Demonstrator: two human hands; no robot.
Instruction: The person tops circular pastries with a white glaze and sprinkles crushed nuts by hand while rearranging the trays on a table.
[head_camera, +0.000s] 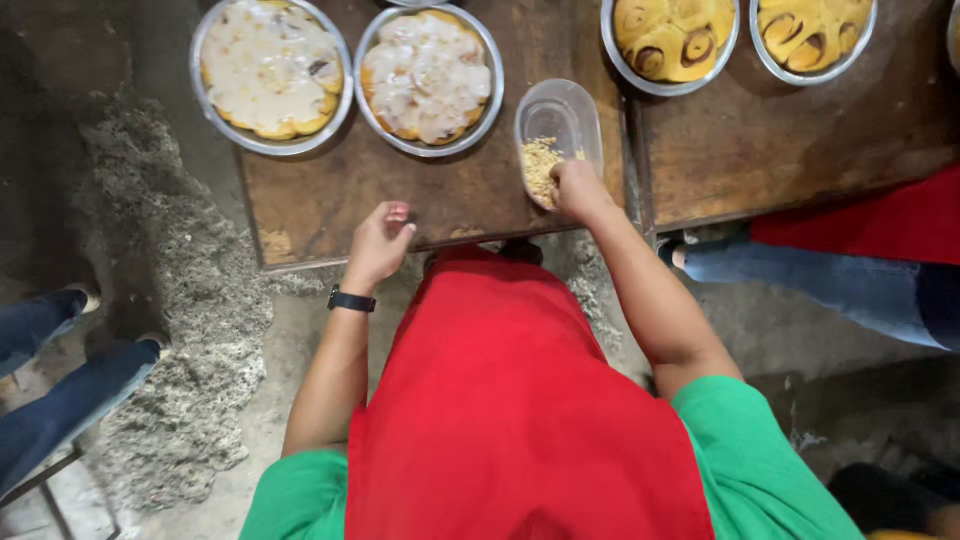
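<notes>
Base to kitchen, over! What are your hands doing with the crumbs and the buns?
Right hand dipped in the clear tub of crumbs, pinching. Left hand loosely curled, empty, at the table edge. Two iced pans ahead, nothing blocking.

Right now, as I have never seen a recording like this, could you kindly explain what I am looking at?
This is one picture from a camera worn on a person's head, looking down past a red apron. No machine, just two bare hands. The right hand reaches into a clear plastic tub of pale crumbs. The left hand, above a black wristwatch, hovers loosely curled; nothing shows in its grip. On the wooden table stand two iced pans of rolls and two plain pans. Other people's legs stand nearby.
</notes>
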